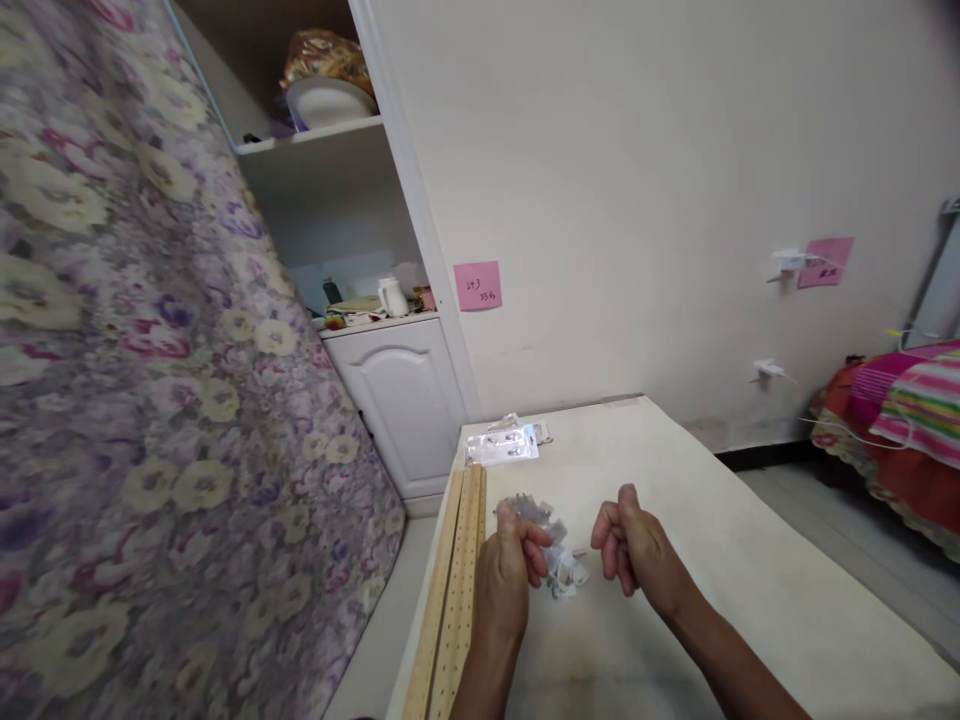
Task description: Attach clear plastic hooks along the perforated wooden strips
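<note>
My left hand (511, 565) is over the table near its left edge, beside a loose pile of small clear plastic packets (564, 572). Its fingers are curled in loosely, and nothing shows in them. To the right of the pile, my right hand (634, 545) hovers with its thumb up and fingers curled, also with nothing visible in it. The pile is partly hidden behind my left hand; what the packets hold is too small to tell. Long pale wooden strips with rows of holes (459, 560) lie along the table's left edge, next to my left forearm.
Flat clear blister packages (502, 445) lie at the table's far left corner. The white table (720, 560) meets the wall at its far end. A floral curtain (172, 380) hangs at left beside a cabinet (405, 400). A bed (892, 440) stands at right.
</note>
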`<state>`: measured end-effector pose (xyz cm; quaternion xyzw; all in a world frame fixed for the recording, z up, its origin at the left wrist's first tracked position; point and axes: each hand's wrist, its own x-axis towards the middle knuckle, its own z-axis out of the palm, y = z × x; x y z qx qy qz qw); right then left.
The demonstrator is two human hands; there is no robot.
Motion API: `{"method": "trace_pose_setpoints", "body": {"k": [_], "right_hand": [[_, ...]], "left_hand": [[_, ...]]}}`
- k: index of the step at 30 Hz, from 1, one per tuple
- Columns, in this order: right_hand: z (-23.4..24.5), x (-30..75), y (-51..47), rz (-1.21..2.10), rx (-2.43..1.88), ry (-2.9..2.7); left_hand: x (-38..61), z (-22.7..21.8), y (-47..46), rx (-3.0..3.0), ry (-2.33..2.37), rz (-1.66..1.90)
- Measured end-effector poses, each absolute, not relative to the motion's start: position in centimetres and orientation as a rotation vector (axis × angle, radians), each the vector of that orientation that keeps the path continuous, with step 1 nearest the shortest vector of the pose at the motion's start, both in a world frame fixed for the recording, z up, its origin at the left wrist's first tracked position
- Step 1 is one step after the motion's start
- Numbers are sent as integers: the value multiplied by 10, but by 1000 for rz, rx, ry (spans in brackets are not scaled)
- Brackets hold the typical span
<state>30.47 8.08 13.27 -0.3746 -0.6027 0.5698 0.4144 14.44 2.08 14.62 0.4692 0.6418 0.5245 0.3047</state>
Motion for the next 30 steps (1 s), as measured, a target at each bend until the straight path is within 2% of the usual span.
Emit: {"method": "trace_pose_setpoints", "body": {"k": [6, 11, 14, 16, 20, 24, 30], "right_hand": [[120, 304, 76, 1457, -948, -1519], [74, 291, 64, 1657, -948, -1523], [37, 275, 46, 1805, -929, -1525], [14, 263, 33, 1885, -938, -1551], [-17, 246, 15, 1918, -957, -1717], [-25, 240, 13, 1904, -959, -1739], [-27, 221, 27, 1746, -847, -1636]], "left_hand": [[124, 132, 10, 1326, 1896, 1324], [80, 76, -23, 1344, 2614, 738], [67, 43, -41, 1278, 2740, 414], [67, 32, -46, 1272, 2746, 337], [70, 30, -43, 1284, 2729, 294], [69, 37, -37, 1266, 2694, 300], [82, 34, -41, 1202, 2481, 596]]}}
